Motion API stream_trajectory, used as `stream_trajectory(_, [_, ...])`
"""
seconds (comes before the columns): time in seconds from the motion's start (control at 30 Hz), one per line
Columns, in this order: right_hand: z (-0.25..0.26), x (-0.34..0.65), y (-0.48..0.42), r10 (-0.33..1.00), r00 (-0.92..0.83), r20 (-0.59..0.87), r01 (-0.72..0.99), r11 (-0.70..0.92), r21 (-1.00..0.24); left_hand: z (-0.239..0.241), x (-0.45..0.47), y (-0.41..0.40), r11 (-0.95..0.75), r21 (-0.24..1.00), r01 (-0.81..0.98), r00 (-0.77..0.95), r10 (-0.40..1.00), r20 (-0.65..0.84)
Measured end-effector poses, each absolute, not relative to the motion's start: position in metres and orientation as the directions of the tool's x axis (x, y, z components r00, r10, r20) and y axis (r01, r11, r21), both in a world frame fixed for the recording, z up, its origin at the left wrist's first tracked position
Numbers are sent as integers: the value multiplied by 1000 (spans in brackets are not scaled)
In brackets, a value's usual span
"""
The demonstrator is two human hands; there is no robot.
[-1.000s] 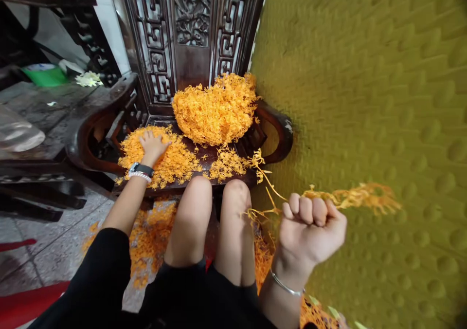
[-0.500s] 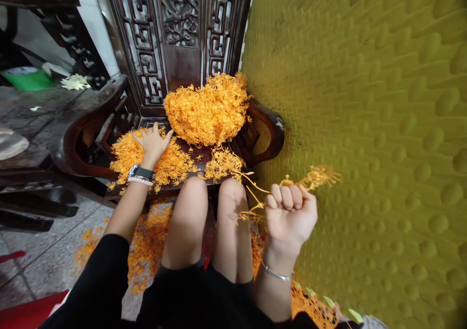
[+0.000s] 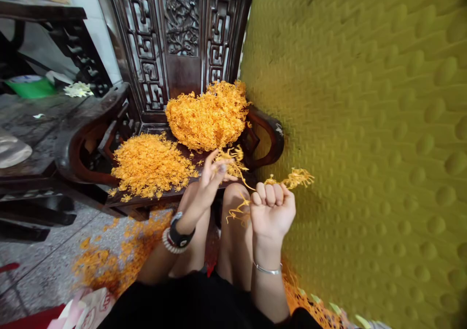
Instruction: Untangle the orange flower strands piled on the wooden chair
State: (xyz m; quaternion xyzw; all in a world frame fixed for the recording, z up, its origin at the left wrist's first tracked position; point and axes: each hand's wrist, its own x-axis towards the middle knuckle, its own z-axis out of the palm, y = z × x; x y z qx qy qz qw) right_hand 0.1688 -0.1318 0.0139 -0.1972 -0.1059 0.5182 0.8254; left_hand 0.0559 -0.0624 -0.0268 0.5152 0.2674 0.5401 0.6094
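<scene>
Over the dark chair (image 3: 184, 76), my half-open, seemingly empty left grip (image 3: 210, 179) has left the orange pile (image 3: 153, 166), pairing it with my right grip (image 3: 272, 211), clenched round orange strands (image 3: 297, 178).

A carved chair (image 3: 184, 73) stands on a grey floor (image 3: 47, 265) between a dark table (image 3: 54, 119) (left) and a textured olive panel (image 3: 357, 124) (right).

From where I stand, the middle of the bunch of thin, frilly orange stems (image 3: 297, 178) is hidden inside the person's right fist (image 3: 273, 212). The left hand (image 3: 209, 180) is slightly blurred; whether it touches the small, loose orange clump (image 3: 236, 161) behind it, I can't tell. Print on the pinkish-white packet (image 3: 89, 309) is too small to read.
</scene>
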Motion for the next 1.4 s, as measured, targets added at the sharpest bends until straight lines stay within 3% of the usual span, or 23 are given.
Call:
stream_trajectory(0.1, [12, 157, -136, 914, 403, -43, -803, 331, -496, -18, 75, -75, -21, 877, -480, 216, 966, 141])
stream_trajectory(0.23, [11, 153, -144, 912, 405, -64, -765, 300, -570, -12, 77, -62, -177, 831, -528, 61, 967, 246])
stream_trajectory(0.43, [10, 152, -145, 890, 456, 23, -673, 361, -645, -11, 66, -63, -421, 839, -345, 160, 854, 495])
stream_trajectory(0.63, [11, 142, -137, 817, 575, 47, -607, 464, -645, 0, 78, -95, -523, 852, -14, -222, 832, 507])
stream_trajectory(0.77, [15, 132, -138, 809, 584, 58, -601, 480, -639, 2, 88, -99, -529, 846, 71, -352, 780, 517])
stream_trajectory(0.93, [12, 127, -142, 841, 537, 73, -579, 430, -692, -17, 85, -71, -553, 824, 122, -174, 806, 566])
stream_trajectory(1.07, [4, 125, -142, 918, 393, 44, -586, 287, -757, -28, 75, -34, -485, 870, 90, -95, 865, 492])
stream_trajectory(1.2, [3, 119, -139, 960, 278, 17, -599, 188, -778, -27, 68, -1, -442, 896, -45, -34, 897, 441])
stream_trajectory(1.4, [11, 109, -139, 958, 282, -48, -642, 151, -752, -18, 66, 32, -276, 905, -324, 50, 950, 307])
